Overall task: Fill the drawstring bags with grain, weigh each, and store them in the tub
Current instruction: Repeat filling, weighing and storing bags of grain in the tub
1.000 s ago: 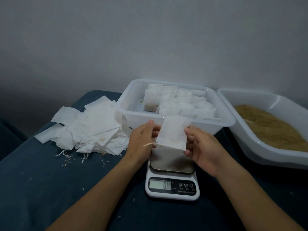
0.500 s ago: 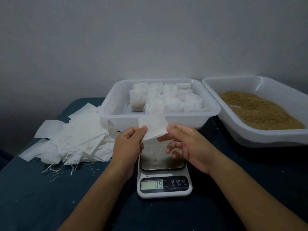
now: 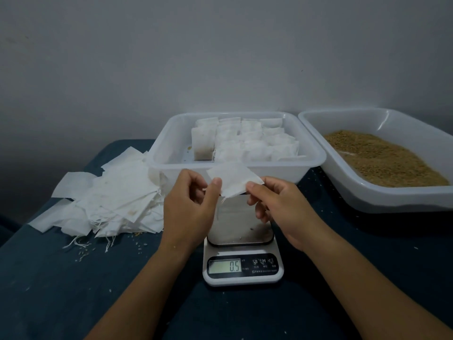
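— Two hands are seen over the kitchen scale (image 3: 242, 256); what is read on its display, nearest of all?

— 0.5 is shown, though nothing can be made out resting on the steel platform. The scale is set squarely in front, presumably so that each bag can be weighed without reaching.

— And how is the bag held?

— One flat, empty drawstring bag (image 3: 234, 177) is kept in the air above the platform, just before the tub's near wall. Its left edge is pinched by the left hand (image 3: 190, 204), thumb on top; its right corner is pinched by the right hand (image 3: 279, 207), the other fingers loosely curled beneath. A pinch at both sides is judged to be the way the mouth gets spread for filling. A thin string is seen hanging below it.

— What is laid to the left?

— A heap of empty bags (image 3: 110, 200), strings trailing, with stray grains scattered on the dark cloth (image 3: 49, 290); a supply placed within easy reach of the left hand, it seems.

— And further back?

— The clear storage tub (image 3: 166, 133) is placed directly behind the scale, and filled bags (image 3: 245, 141) are stood upright in rows toward its right, with bare floor left at its left. To the right, a white tray (image 3: 367, 195) of grain (image 3: 382, 160) is set beside it, probably for scooping by the right hand.
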The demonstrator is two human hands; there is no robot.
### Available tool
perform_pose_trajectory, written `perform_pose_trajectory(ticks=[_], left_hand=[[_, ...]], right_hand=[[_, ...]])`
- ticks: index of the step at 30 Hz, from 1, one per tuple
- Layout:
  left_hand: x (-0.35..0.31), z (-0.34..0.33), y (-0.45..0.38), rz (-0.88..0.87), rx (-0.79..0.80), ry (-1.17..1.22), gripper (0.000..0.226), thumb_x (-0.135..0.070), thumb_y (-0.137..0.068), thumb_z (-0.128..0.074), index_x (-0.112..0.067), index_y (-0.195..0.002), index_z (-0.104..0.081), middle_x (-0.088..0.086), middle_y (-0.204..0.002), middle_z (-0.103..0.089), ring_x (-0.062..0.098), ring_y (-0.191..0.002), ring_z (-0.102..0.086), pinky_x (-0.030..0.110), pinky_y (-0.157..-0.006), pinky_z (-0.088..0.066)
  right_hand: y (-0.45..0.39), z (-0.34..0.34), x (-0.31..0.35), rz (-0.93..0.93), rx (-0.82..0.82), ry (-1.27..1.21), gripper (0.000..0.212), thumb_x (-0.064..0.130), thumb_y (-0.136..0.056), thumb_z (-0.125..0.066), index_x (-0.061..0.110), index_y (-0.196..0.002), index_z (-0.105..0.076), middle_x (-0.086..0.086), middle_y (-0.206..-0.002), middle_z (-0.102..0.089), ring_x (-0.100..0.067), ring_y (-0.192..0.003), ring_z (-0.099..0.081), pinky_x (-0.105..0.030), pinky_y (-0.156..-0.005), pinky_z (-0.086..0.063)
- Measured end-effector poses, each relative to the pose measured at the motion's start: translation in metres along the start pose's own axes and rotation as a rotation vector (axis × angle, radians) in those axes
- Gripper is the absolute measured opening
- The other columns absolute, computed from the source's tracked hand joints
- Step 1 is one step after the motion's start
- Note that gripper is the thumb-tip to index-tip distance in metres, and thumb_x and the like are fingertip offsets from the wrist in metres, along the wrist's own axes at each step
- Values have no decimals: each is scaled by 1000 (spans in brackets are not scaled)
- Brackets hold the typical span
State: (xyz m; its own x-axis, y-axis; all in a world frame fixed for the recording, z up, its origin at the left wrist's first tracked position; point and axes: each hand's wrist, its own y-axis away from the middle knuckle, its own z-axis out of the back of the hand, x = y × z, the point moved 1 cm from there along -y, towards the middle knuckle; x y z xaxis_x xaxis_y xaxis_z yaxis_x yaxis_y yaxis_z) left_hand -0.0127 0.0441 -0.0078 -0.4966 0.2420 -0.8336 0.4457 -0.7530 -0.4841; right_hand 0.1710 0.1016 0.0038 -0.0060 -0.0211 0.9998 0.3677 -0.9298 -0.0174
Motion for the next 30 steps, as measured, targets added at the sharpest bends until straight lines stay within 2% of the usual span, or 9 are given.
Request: perform_pose_trajectory(ticks=[2,5,8,12,17,21,23,26,30], left_hand=[[-4,2,4,-167,86,-20,16,-42,-92,-70,-29,-96,-61,-13,-78,-61,12,-70,-58,14,-62,-43],[-7,-1,8,-276,217,-97,24,-46,-92,-70,-28,-108,-67,-15,-93,-65,15,-78,-62,19,-65,-47],[-8,-2,8,-279,265,-132,16,-40,-94,-73,-28,-104,-73,-16,-91,-68,16,-70,-62,24,-62,-49],[-8,-3,9,-239,316,-51,8,-25,-99,-72,-26,-92,-76,-16,-85,-72,18,-69,-64,24,-60,-49],[-13,-3,9,-178,288,6,14,-27,-94,-69,-24,-81,-73,-13,-74,-68,15,-63,-60,23,-58,-46],[-15,0,8,-186,152,-70,15,-22,-90,-68,-19,-75,-69,-12,-67,-63,16,-62,-59,20,-59,-44],[-16,1,7,-233,86,-150,15,-21,-89,-68,-18,-74,-67,-12,-66,-61,15,-62,-58,21,-58,-44],[-17,3,7,-284,47,-220,16,-22,-87,-69,-17,-72,-65,-12,-65,-59,13,-62,-57,21,-58,-44],[-17,6,6,-308,42,-238,17,-20,-87,-70,-15,-71,-64,-10,-65,-58,13,-62,-57,23,-58,-45]], right_hand=[[0,1,1,2,17,22,20,30,-100,-70,21,-83,-77,3,-72,-70,-11,-55,-56,-21,-51,-44],[1,3,2,26,71,75,24,31,-100,-69,21,-79,-75,3,-70,-68,-11,-54,-56,-21,-51,-44],[3,4,3,61,125,110,27,32,-101,-68,27,-76,-75,3,-71,-68,-11,-56,-56,-22,-53,-46],[4,4,6,92,173,135,23,30,-102,-67,17,-85,-74,4,-71,-67,-10,-57,-56,-23,-53,-47],[8,6,14,102,239,139,31,40,-92,-69,9,-86,-70,4,-69,-66,-9,-56,-56,-20,-54,-48],[7,10,14,115,228,178,28,22,-100,-69,20,-71,-67,2,-62,-62,-10,-53,-54,-22,-53,-47],[5,10,11,121,189,261,27,23,-98,-71,20,-71,-67,4,-60,-63,-9,-51,-55,-22,-52,-48],[7,7,7,367,99,550,15,35,-93,-77,28,-82,-69,9,-71,-68,-4,-58,-60,-17,-58,-48],[13,4,8,873,69,690,20,29,-90,-82,17,-98,-69,16,-94,-64,-10,-57,-54,-17,-57,-46]])
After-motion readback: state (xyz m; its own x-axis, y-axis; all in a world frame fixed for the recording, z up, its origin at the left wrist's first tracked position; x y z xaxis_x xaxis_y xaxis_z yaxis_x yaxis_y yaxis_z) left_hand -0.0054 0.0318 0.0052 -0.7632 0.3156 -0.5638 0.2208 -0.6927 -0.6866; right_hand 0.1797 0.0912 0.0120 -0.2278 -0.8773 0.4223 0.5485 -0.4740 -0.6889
